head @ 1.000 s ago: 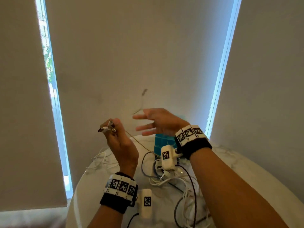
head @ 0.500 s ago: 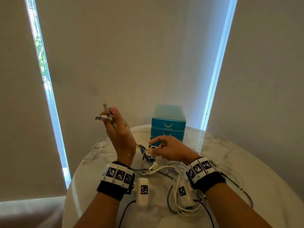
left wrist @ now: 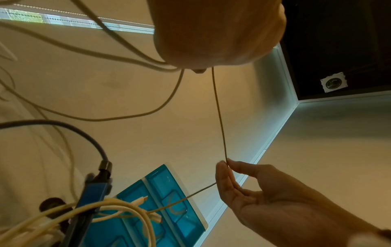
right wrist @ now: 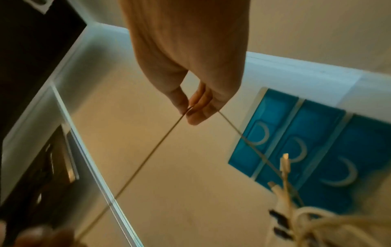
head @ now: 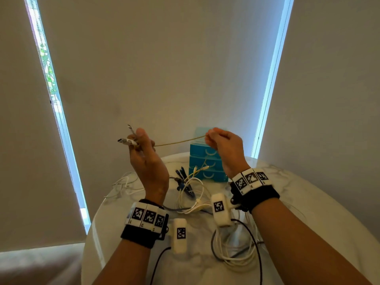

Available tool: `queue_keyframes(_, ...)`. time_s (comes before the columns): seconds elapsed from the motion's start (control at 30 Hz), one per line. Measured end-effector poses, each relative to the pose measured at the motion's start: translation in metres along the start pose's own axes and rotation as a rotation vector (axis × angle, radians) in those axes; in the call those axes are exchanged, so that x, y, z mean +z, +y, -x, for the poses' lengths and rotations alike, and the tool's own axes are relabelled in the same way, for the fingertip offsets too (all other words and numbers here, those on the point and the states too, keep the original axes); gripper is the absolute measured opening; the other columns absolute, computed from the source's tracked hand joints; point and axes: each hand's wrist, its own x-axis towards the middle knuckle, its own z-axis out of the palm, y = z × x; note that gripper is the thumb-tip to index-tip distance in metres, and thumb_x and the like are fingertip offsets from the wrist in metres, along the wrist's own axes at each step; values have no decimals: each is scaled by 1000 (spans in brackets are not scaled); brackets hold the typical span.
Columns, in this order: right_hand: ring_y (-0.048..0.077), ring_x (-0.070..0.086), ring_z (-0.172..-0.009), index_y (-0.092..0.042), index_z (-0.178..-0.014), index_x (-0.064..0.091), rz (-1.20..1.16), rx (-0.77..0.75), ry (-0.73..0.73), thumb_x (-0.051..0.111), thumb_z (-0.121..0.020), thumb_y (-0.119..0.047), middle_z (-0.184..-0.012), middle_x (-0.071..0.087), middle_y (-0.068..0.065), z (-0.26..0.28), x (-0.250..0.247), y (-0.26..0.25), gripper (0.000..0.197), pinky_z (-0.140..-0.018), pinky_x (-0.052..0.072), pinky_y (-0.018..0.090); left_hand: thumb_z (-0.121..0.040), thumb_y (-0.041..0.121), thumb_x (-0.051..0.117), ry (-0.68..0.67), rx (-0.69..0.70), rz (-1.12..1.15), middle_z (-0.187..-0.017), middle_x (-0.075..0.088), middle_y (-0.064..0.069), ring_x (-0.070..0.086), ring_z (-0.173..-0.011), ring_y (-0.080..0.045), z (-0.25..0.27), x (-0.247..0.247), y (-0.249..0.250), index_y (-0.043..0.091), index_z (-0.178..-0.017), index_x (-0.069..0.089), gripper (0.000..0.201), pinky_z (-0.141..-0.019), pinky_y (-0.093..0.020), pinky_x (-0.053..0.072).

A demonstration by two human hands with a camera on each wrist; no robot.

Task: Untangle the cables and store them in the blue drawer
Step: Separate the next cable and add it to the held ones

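Observation:
My left hand (head: 141,144) is raised above the table and grips the plug ends of a thin tan cable (head: 178,142); a white USB plug (head: 126,141) sticks out to the left. My right hand (head: 213,137) pinches the same cable (left wrist: 220,117) (right wrist: 148,158) between thumb and fingers, and it runs almost level between both hands. From the right hand (left wrist: 227,164) (right wrist: 190,110) the cable drops to a tangle of white and dark cables (head: 189,188) on the table. The blue drawer unit (head: 205,163) (left wrist: 160,200) (right wrist: 300,150) stands behind, its three drawers closed.
The round white marble table (head: 298,202) has a loose white cable (head: 123,184) at its far left and coiled white and black cables (head: 232,249) near my right forearm. Beige blinds and narrow window strips stand behind the table.
My right hand came down to the tangle, pinched the tan cable and has risen with it, drawing it level with my left hand. The left hand kept hold of the plug ends.

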Motion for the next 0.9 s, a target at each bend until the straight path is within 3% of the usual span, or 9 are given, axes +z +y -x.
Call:
queue_keyframes(0.13, 24, 75, -94, 1, -116, 66, -406, 280, -8, 71, -91, 7, -118, 72, 23, -2, -2, -5, 26, -83, 65, 25, -105, 59, 49, 38, 50, -16, -78, 50, 5, 43, -78, -27, -4, -1, 1, 29, -90, 55, 34, -78, -48, 39)
queue_keyframes(0.2, 25, 73, -92, -4, -128, 63, -471, 469, -46, 66, -88, 12, -132, 62, 29, 4, -8, 5, 43, -72, 65, 22, -106, 58, 49, 42, 50, 0, -77, 49, 7, 43, -79, -27, -5, -3, 1, 29, -90, 55, 34, -79, -48, 39)
queue_keyframes(0.3, 26, 72, -95, -11, -124, 60, -425, 627, 39, 54, -87, 18, -134, 56, 30, 9, -18, 29, 48, -64, 61, 21, -106, 58, 49, 26, 45, -23, -77, 53, 8, 47, -77, -24, -3, -3, 0, 32, -91, 58, 32, -78, -47, 43)
queue_keyframes(0.4, 23, 64, -78, -6, -114, 59, -193, 676, 114, 45, -87, 15, -113, 68, 25, 8, -27, 47, 36, -64, 54, 25, -106, 57, 49, 27, 31, -47, -75, 56, 13, 51, -75, -14, 0, -2, -1, 33, -91, 60, 30, -78, -42, 46)
queue_keyframes(0.53, 16, 54, -62, -10, -92, 65, 47, 448, 231, 65, -87, -7, -79, 69, 9, -1, -30, 48, 5, -53, 44, 26, -109, 52, 49, 28, 59, -77, -72, 55, 14, 51, -73, -12, -5, -5, -5, 33, -88, 59, 30, -76, -39, 45)
queue_keyframes(0.67, 20, 66, -94, -13, -91, 76, 16, 146, 198, 70, -97, -14, -102, 82, 10, 2, -24, 22, 9, -75, 52, 28, -112, 48, 51, -19, 84, -150, -68, 50, 11, 45, -64, -8, -12, -10, -6, 22, -82, 57, 40, -65, -29, 43)
queue_keyframes(0.77, 25, 75, -105, -7, -101, 71, -158, -72, 15, 56, -106, -7, -96, 81, 10, 10, -16, -7, 15, -94, 60, 30, -105, 54, 62, -286, -51, -481, -64, 49, 9, 45, -60, -10, -14, -14, -22, 14, -77, 60, 49, -61, -34, 44)
queue_keyframes(0.83, 30, 75, -113, -3, -100, 65, -337, -110, -105, 48, -103, 3, -97, 78, 17, 16, -12, -28, 19, -101, 59, 35, -102, 52, 66, -541, -123, -750, -64, 54, 10, 55, -64, -12, -11, -16, -39, 20, -76, 64, 41, -65, -36, 48)
queue_keyframes(0.9, 36, 72, -121, -2, -95, 62, -493, -90, -224, 40, -97, 7, -96, 76, 21, 22, -9, -48, 24, -107, 57, 39, -100, 53, 68, -755, -205, -888, -79, 71, 7, 70, -77, -14, -6, -17, -54, 24, -90, 74, 31, -74, -34, 56)
